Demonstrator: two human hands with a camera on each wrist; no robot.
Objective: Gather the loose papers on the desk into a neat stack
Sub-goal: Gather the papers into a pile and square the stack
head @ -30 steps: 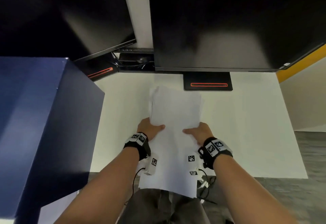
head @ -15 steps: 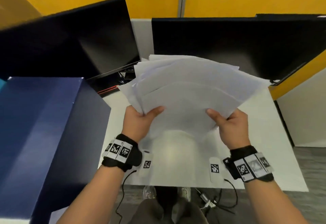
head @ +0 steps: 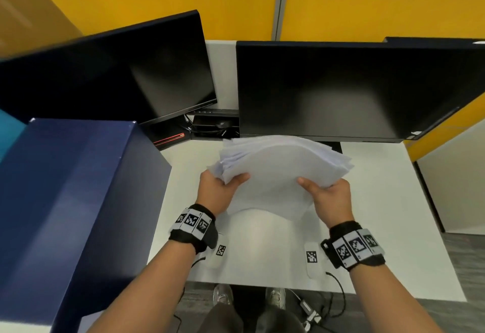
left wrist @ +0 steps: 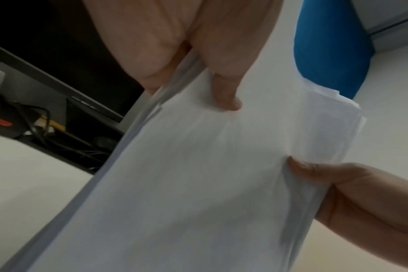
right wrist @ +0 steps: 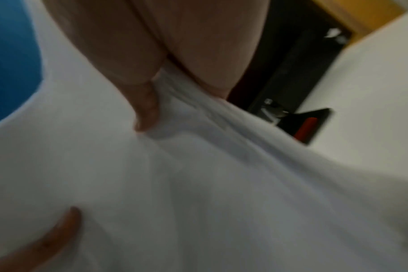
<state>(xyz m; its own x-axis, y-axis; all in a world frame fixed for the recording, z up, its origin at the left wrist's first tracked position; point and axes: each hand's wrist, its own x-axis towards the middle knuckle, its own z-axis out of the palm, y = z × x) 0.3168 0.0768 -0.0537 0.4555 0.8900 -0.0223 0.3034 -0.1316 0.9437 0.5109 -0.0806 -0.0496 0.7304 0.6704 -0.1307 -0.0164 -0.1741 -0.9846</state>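
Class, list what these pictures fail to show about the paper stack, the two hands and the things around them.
- Fingers of the left hand and right hand: head view, under the paper stack; only the thumbs show.
- Sheet count: edges too fine, right wrist view blurred.
- Stand of the right monitor: head view, mostly behind the paper.
- The blue box: head view, cut by the left edge.

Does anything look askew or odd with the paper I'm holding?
Yes. The paper stack, gripped between left hand and right hand, is askew: its sheets fan out unevenly and the pile bows upward.
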